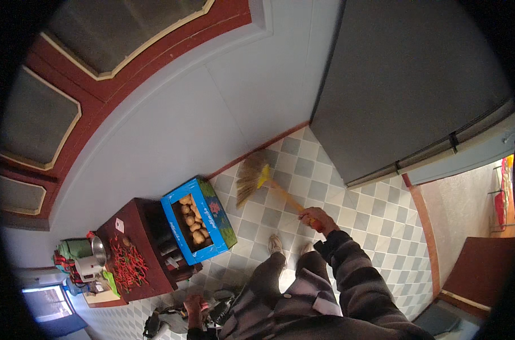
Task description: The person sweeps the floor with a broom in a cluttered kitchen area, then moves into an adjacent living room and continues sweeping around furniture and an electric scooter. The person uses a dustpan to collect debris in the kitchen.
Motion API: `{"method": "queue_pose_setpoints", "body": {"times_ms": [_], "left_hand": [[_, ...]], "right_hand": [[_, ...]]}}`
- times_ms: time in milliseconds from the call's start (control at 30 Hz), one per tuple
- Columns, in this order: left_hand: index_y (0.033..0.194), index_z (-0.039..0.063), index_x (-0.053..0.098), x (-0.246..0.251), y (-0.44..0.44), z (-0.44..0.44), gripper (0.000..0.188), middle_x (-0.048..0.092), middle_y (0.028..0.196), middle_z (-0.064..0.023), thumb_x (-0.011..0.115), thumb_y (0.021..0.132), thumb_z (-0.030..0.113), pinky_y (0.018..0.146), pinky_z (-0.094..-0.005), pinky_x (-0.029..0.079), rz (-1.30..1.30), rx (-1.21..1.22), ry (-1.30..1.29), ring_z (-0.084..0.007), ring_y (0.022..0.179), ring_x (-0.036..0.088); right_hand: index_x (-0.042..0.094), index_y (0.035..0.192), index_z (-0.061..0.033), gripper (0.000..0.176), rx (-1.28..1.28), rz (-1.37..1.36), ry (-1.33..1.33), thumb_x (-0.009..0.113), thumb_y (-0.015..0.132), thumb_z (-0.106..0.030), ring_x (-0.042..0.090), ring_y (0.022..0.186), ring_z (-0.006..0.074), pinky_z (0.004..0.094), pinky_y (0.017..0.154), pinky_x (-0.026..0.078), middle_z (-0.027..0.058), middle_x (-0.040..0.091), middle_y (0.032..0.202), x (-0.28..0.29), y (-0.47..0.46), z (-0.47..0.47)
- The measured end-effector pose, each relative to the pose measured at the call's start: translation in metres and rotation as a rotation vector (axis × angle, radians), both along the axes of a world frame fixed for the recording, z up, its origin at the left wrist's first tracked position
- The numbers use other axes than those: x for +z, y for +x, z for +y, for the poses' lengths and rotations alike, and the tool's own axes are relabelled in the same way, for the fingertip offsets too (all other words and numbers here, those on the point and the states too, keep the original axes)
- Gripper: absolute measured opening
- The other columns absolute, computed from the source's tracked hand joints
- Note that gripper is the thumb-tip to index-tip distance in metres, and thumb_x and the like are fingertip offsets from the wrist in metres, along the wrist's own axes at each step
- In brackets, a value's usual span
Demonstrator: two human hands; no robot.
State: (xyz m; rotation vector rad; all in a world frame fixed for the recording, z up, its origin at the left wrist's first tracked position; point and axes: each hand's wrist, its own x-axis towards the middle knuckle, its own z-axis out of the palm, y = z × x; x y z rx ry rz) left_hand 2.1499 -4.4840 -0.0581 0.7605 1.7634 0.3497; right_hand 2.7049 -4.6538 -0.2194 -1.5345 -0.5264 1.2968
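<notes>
In the head view, my right hand grips the handle of a straw broom near its end. The broom's bristles fan out over the checkered tile floor near the wall, with a yellow collar between bristles and handle. My left hand is low in the picture, away from the broom; its fingers look curled, and whether it holds anything cannot be told. A blue cardboard box of potatoes stands between the broom and a dark red table.
Red chili peppers lie on the dark red table, beside a green container and a white pot. A large dark grey panel borders the floor at upper right. Bags lie near my left hand.
</notes>
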Motion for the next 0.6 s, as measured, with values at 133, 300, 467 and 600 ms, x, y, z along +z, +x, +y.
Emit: {"method": "queue_pose_setpoints", "body": {"times_ms": [133, 300, 467, 600], "left_hand": [[0.069, 0.003, 0.043, 0.005, 0.004, 0.01, 0.012, 0.032, 0.055, -0.0026, 0.049, 0.079, 0.0, 0.039, -0.0292, 0.022, -0.148, -0.035, -0.069, -0.0139, 0.042, 0.026], [0.068, 0.007, 0.045, -0.018, 0.009, 0.029, 0.016, 0.038, 0.061, -0.0013, 0.054, 0.081, 0.003, 0.046, -0.0324, 0.029, -0.442, -0.141, -0.285, -0.0139, 0.051, 0.032], [0.093, 0.0, 0.05, -0.064, 0.039, 0.048, 0.019, 0.057, 0.068, -0.0138, 0.057, 0.076, 0.002, 0.042, -0.0353, 0.049, -0.335, -0.062, -0.394, -0.0215, 0.049, 0.056], [0.096, 0.001, 0.051, -0.065, 0.083, 0.058, 0.018, 0.058, 0.072, -0.0144, 0.055, 0.08, 0.007, 0.046, -0.0388, 0.052, -0.161, -0.397, -0.285, -0.025, 0.052, 0.058]], "right_hand": [[0.058, 0.086, 0.0013, 0.02, -0.592, 0.888, 0.0, 0.056, 0.081, -0.018, 0.057, 0.057, 0.013, 0.0235, 0.048, 0.046, 0.0091, 0.059, 0.074, -0.005, 0.032, -0.032], [0.049, 0.075, -0.0037, 0.014, -0.775, 1.149, -0.074, 0.057, 0.08, -0.013, 0.044, 0.043, 0.0076, 0.0176, 0.035, 0.034, 0.0009, 0.048, 0.06, 0.036, 0.012, -0.08], [0.054, 0.085, -0.0007, 0.013, -0.776, 0.998, -0.119, 0.055, 0.081, -0.013, 0.044, 0.044, 0.0061, 0.0202, 0.038, 0.035, -0.0003, 0.048, 0.06, 0.123, -0.027, -0.137], [0.056, 0.084, -0.0007, 0.011, -0.727, 0.772, -0.061, 0.054, 0.082, -0.011, 0.046, 0.047, 0.0085, 0.0215, 0.04, 0.037, 0.0031, 0.051, 0.065, 0.14, -0.016, -0.124]]}}
